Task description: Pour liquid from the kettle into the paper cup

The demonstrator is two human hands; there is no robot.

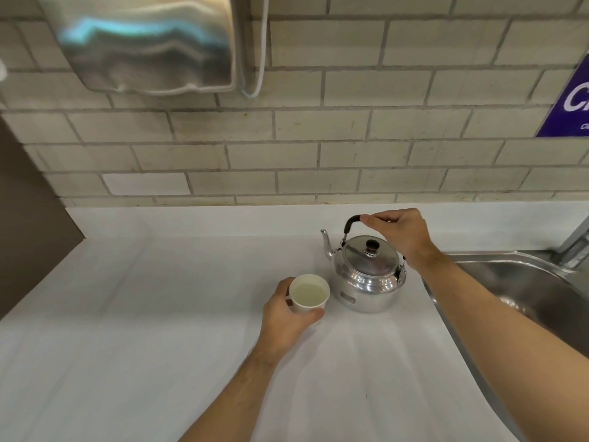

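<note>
A white counter (127, 314) meets a tiled wall (318, 138), with a steel sink (526, 282) at right.

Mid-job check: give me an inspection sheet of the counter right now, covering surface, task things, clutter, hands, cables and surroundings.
Surface: white counter, dry as far as visible.
Job's things: kettle upright on the counter, lid on, spout toward the wall; paper cup upright beside it, pale liquid inside.
Clutter: nothing seen.
Grippers: left hand wrapped around the cup; right hand on the kettle handle.
Cables: one cord hanging on the wall.
Surroundings: tiled wall, steel dispenser, sink, blue sign.
</note>
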